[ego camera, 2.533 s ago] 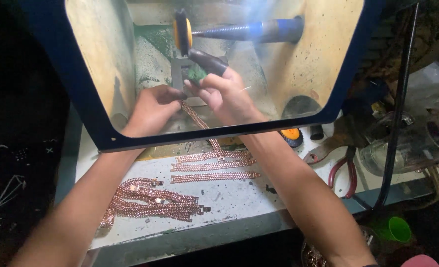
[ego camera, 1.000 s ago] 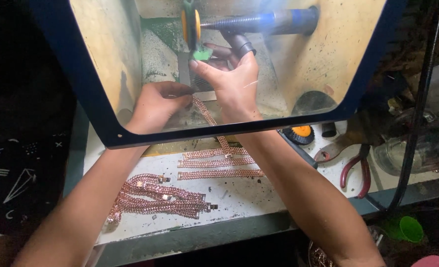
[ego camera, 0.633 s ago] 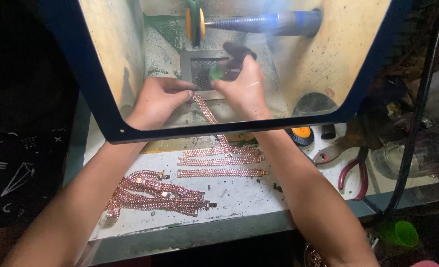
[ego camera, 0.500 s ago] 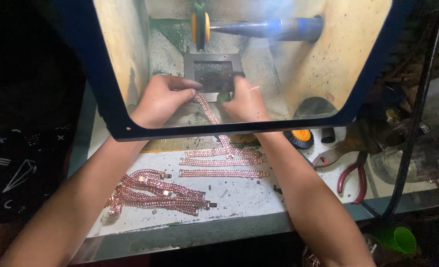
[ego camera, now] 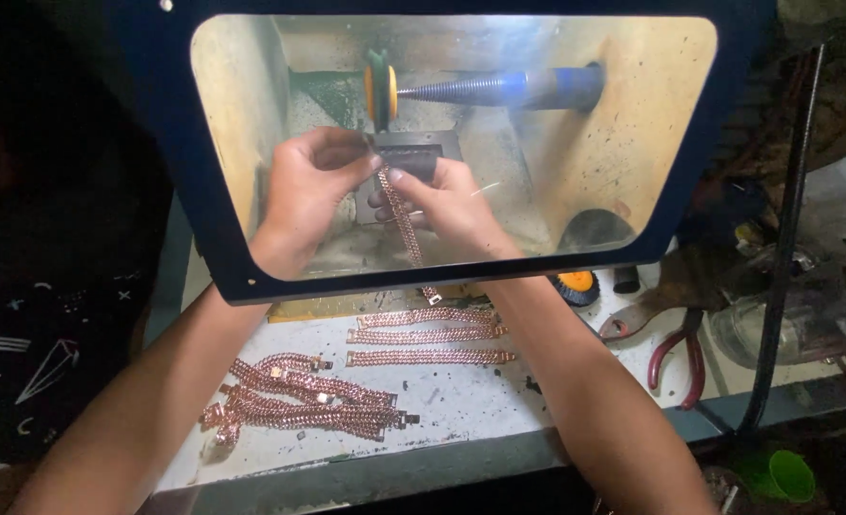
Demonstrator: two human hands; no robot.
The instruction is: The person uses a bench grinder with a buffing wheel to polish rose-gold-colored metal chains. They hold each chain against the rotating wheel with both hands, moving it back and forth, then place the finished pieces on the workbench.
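Note:
Behind a clear shield with a dark blue frame point(ego camera: 204, 238), both my hands hold a copper-coloured chain bracelet point(ego camera: 404, 219) over a dark block point(ego camera: 413, 157). My left hand point(ego camera: 304, 195) pinches the bracelet's top end against the block. My right hand point(ego camera: 447, 205) grips the same bracelet a little lower, and its free end hangs down toward the bench. Just above my hands sits a yellow and green polishing wheel point(ego camera: 380, 86) on a blue tapered spindle point(ego camera: 499, 88).
Three straight bracelets point(ego camera: 428, 336) lie in rows on the white bench, with a heap of several more point(ego camera: 299, 396) at the front left. Red-handled pliers point(ego camera: 676, 348) and an orange wheel point(ego camera: 576, 283) rest at the right. A green cup point(ego camera: 787, 474) stands low right.
My right hand has put aside the dark and green piece it held at the wheel and come down onto the bracelet. Both hands now hold the bracelet on the block below the wheel.

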